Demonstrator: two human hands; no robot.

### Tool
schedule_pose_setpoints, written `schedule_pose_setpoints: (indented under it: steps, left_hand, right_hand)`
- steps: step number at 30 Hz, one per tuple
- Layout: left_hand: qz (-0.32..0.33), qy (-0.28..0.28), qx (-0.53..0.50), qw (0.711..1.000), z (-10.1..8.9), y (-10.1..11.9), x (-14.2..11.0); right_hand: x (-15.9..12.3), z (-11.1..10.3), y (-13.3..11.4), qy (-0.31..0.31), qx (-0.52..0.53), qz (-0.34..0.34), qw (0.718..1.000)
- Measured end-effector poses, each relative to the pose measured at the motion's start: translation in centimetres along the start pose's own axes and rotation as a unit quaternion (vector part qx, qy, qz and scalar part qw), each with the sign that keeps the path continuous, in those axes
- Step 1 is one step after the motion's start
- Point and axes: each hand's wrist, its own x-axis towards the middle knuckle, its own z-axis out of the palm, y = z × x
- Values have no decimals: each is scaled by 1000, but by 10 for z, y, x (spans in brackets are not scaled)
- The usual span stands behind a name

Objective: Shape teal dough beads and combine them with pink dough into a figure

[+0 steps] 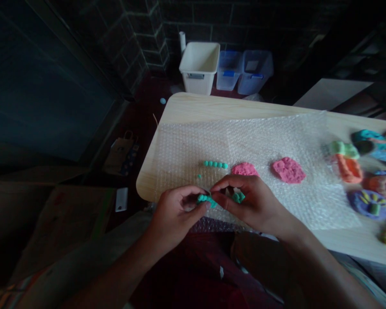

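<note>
My left hand pinches a small lump of teal modelling clay between thumb and fingers. My right hand reaches in from the other side, its fingertips pressing the same lump. A second teal piece sits against my right fingers. Both hands rest over the near edge of the bubble wrap, which lies on a pale wooden table. Just beyond my hands lie a row of small teal clay beads and several pink clay patties, the nearest almost touching my right hand.
Several clay shapes in orange, green, teal and purple crowd the table's right side. A white basket and translucent blue-lidded bins stand on the floor beyond the table. A paper bag lies to the left.
</note>
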Motion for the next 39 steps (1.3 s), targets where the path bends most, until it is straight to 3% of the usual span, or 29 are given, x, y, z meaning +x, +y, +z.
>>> schedule_pose_setpoints:
  steps: [8, 20, 28, 35, 39]
  left_hand:
    - [4, -19, -50, 999, 0, 2, 1]
    - [16, -4, 12, 1000, -1, 6, 0]
    - [29, -26, 123, 992, -2, 10, 0]
    - [20, -12, 105, 994, -5, 6, 2]
    - [27, -10, 100, 995, -6, 6, 2]
  right_hand:
    - [0, -6, 2, -4, 31, 2, 1000]
    - [1, -5, -1, -25, 15, -4, 1000]
    - [-2, 2, -3, -51, -21, 57, 997]
    - [4, -7, 9, 113, 101, 41, 988]
    - [5, -10, 12, 129, 157, 59, 977]
